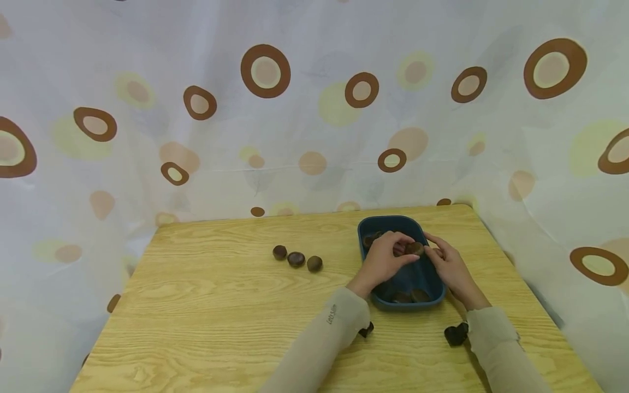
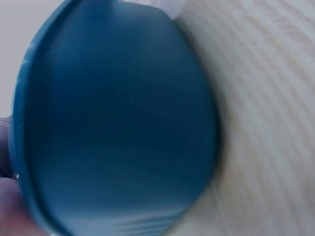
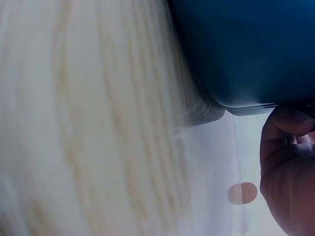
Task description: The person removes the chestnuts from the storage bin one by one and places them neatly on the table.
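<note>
A dark blue rectangular plastic bin (image 1: 409, 307) stands on the wooden table, right of centre. Over its inside, my left hand (image 1: 384, 259) pinches a brown chestnut (image 1: 414, 249) between thumb and fingers. At the bin's right side, my right hand (image 1: 451, 268) holds the rim with thumb and bent fingers. Several more chestnuts lie in the bin, some at the near end (image 1: 419, 296) and some at the far left, partly behind my left hand. In the left wrist view the bin's outer wall (image 2: 123, 113) hides most of that hand. The right wrist view shows my curled right hand against the bin wall (image 3: 256, 54).
Three chestnuts (image 1: 296, 259) lie in a slanting row on the table (image 1: 221, 305), left of the bin. A white curtain (image 1: 314, 120) with brown ring patterns hangs behind and beside the table. Small black devices (image 1: 456, 334) sit at both wrists.
</note>
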Demonstrator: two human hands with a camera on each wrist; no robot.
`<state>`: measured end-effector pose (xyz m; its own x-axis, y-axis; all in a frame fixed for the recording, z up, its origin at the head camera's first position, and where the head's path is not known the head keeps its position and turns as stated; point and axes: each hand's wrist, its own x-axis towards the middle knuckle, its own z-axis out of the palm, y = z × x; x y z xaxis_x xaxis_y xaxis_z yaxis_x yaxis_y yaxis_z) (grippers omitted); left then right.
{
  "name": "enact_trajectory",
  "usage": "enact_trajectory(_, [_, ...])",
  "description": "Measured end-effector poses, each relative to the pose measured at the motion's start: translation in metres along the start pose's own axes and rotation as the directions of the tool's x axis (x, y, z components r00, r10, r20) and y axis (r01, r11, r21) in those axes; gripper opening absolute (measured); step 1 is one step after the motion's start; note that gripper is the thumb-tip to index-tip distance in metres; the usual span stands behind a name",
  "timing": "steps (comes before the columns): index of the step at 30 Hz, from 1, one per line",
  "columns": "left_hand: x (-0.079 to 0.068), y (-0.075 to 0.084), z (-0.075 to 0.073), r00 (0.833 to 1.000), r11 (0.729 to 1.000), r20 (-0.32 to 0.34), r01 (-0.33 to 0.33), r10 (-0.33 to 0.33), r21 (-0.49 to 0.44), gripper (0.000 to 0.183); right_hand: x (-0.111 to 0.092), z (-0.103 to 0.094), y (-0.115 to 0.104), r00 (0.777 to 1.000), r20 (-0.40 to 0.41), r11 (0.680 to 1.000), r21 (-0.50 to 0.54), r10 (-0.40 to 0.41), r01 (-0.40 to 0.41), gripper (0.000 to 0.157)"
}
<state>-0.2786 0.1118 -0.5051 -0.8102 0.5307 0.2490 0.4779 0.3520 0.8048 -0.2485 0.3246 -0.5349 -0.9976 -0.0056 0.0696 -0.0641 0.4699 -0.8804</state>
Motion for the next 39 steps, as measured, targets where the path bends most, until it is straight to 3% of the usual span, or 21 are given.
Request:
enact_trajectory(11, [-0.009, -0.003, -0.038, 0.997, 0.998, -0.073, 0.011, -0.015, -0.061, 0.034, 0.005, 0.001, -0.001, 1.0, 0.006, 0.999, -0.032, -0.012, 0.013, 0.057])
enact_trajectory(22, [-0.016, -0.009, -0.07, 0.993, 0.994, -0.094, 0.06, -0.069, -0.088, 0.036, 0.006, 0.0, 0.001, 1.0, 0.02, 0.998, -0.055, -0.009, 0.01, 0.058])
enact_trajectory(31, [-0.025, -0.024, -0.097, 0.99, 0.994, -0.097, 0.094, -0.1, -0.062, 0.035, 0.006, -0.001, -0.002, 1.0, 0.01, 1.0, -0.016, -0.026, 0.026, 0.057])
enact_trajectory(39, [-0.033, -0.04, -0.11, 0.991, 0.993, -0.066, 0.12, -0.119, 0.013, 0.034, 0.0, -0.001, 0.002, 1.0, 0.004, 1.0, -0.01, -0.005, 0.005, 0.057])
